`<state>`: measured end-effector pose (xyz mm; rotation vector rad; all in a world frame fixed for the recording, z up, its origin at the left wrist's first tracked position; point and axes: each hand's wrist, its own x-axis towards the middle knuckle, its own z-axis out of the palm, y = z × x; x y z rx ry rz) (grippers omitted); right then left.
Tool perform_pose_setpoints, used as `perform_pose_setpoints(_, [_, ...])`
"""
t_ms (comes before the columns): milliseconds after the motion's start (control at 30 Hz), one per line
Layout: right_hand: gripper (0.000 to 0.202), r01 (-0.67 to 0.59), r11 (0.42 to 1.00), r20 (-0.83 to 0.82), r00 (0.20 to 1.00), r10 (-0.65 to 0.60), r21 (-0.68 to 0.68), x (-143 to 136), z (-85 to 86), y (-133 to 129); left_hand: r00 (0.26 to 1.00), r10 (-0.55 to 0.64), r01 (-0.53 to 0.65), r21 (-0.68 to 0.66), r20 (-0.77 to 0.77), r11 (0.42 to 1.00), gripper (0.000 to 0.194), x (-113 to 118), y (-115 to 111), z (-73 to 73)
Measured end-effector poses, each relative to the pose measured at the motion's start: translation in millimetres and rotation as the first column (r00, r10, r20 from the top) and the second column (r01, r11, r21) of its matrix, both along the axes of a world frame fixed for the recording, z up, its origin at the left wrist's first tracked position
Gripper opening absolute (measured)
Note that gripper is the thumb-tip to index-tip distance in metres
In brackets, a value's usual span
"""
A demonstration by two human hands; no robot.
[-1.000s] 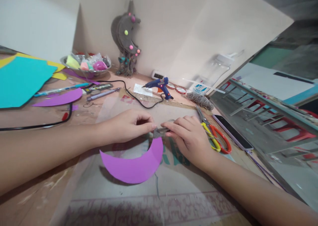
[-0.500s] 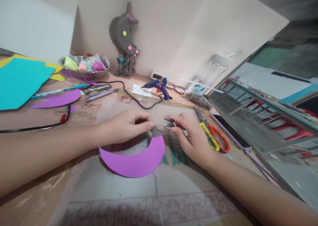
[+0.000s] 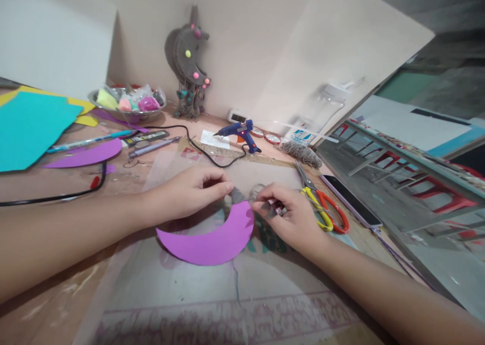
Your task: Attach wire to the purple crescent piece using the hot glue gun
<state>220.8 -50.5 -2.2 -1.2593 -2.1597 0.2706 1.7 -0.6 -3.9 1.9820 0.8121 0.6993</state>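
Note:
A purple foam or paper crescent [image 3: 212,241] is held just above the work surface, its curved belly toward me. Grey yarn [image 3: 238,196] is wrapped round its upper right end. My left hand [image 3: 200,188] is closed, with thumb and forefinger pinching that wrapped end; the tip is hidden behind the fingers. Just right of the crescent, my right hand [image 3: 286,208] is closed round a small shiny object [image 3: 278,207], silvery with pinkish parts, mostly covered by the fingers. A faint clear or silvery loop [image 3: 257,189] shows by its fingertips, too blurred to name.
Behind the hands lie a blue glue gun [image 3: 238,130] with a black cord and a grey yarn bundle [image 3: 301,154]. Scissors [image 3: 322,206] and a phone [image 3: 352,201] are at right. Teal sheets [image 3: 36,128], pens and a bowl of clay packets [image 3: 127,113] stand left.
My right hand's fingers have closed in beside the crescent, and the pointed metal tips that stuck out are no longer plain. The crescent has turned slightly; my left hand keeps its pinch.

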Motion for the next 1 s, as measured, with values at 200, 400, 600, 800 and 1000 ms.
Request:
perform_pose_setpoints(200, [0.021, 0.020, 0.992, -0.040, 0.999, -0.026, -0.126, -3.5, 0.9, 0.0, 1.000, -0.002, 0.002, -0.007, -0.012, 1.000, 0.024, -0.4, -0.6, 0.8])
perform_pose_setpoints(400, [0.012, -0.010, 0.989, -0.010, 1.000, 0.008, -0.145, -5.6, 1.9, 0.6, 1.000, 0.002, -0.001, 0.020, -0.025, 1.000, 0.025, 0.2, 0.5, 0.3])
perform_pose_setpoints(600, [0.014, -0.010, 0.992, 0.047, 0.999, 0.016, -0.126, -3.1, 0.5, 1.6, 0.999, -0.023, 0.023, 0.026, -0.023, 0.999, 0.024, 0.7, -0.4, 1.6])
perform_pose_setpoints(800, [0.018, -0.003, 0.991, 0.034, 0.999, 0.008, -0.137, -4.8, 2.4, 3.6, 0.998, -0.030, 0.033, 0.043, -0.053, 0.999, 0.024, 0.3, -1.5, 2.4])
perform_pose_setpoints(1000, [0.020, 0.024, 0.978, -0.053, 0.998, -0.035, -0.207, -5.0, 3.4, 1.4, 0.997, -0.020, 0.026, 0.076, -0.078, 0.997, 0.028, 0.3, -0.2, -1.0])
